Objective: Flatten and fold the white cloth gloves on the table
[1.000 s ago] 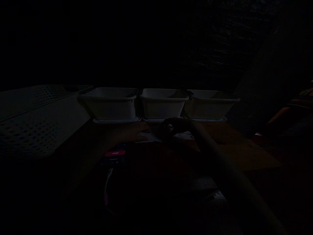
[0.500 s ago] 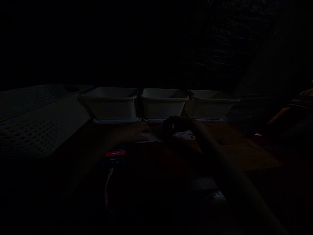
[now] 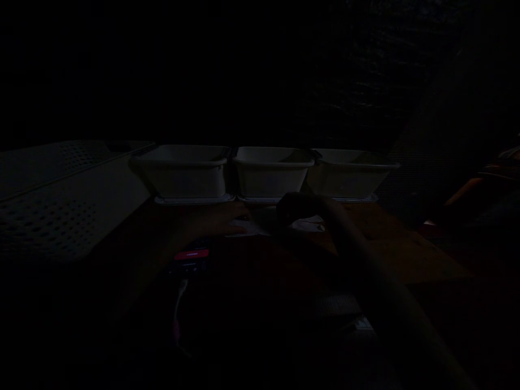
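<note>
The scene is very dark. A pale, flat, thin piece point(image 3: 264, 220), paper or cloth, lies on the wooden table point(image 3: 390, 238); I cannot tell which material. My left hand point(image 3: 225, 218) rests at its left end, fingers stretched out and thumb apart, seemingly holding nothing. Over the right part of the piece, my right hand point(image 3: 296, 207) is bent down with curled fingers. Its fingertips are lost in shadow, so whatever they grip, if anything, is hidden. Close to my left wrist lies a phone point(image 3: 190, 255) with a red band on its lit screen.
Behind my hands stand three pale plastic tubs, left point(image 3: 184, 176), middle point(image 3: 270, 176) and right point(image 3: 345, 176). A perforated basket point(image 3: 81, 200) occupies the left side. A white cable point(image 3: 177, 306) runs from the phone. Part of another person's arm point(image 3: 465, 189) shows at far right.
My right hand has shifted slightly to the right, and the gap seen between its thumb and finger has closed from view. My left hand stays in place.
</note>
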### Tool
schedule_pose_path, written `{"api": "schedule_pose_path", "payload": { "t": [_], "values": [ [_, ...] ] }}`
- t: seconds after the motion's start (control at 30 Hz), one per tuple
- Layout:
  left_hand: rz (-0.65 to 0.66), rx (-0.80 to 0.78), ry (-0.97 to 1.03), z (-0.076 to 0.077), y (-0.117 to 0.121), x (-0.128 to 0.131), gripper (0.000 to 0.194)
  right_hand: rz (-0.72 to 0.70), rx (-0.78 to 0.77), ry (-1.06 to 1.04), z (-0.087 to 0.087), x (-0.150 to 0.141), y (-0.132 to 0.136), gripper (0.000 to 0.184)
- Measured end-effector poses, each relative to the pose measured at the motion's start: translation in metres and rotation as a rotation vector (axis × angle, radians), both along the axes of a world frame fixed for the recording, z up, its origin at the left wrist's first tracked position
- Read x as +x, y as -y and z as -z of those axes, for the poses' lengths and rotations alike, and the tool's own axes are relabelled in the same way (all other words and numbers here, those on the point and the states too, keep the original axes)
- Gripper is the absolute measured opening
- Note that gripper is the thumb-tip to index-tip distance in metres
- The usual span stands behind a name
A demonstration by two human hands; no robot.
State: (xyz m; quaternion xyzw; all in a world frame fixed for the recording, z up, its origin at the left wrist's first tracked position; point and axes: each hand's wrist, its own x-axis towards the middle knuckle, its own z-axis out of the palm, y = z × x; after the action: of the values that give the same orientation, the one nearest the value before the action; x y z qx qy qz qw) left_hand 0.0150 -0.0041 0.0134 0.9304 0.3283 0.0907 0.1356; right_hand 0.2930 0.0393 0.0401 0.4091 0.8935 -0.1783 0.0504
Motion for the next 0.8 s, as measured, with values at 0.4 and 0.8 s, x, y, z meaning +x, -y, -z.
{"api": "schedule_pose_path", "payload": {
  "t": [0.4, 0.8],
  "values": [
    [0.026, -0.02, 0.031, 0.0017, -0.0025, -0.0008, 0.033, 0.096, -0.046, -0.006, -0.0005, -0.0014, 0.0005, 0.034],
    [0.02, 0.011, 0.006, 0.003, -0.0038, -0.0024, 0.035, 0.042, -0.062, 0.043, -0.0048, -0.0033, 0.0065, 0.03]
  ]
}}
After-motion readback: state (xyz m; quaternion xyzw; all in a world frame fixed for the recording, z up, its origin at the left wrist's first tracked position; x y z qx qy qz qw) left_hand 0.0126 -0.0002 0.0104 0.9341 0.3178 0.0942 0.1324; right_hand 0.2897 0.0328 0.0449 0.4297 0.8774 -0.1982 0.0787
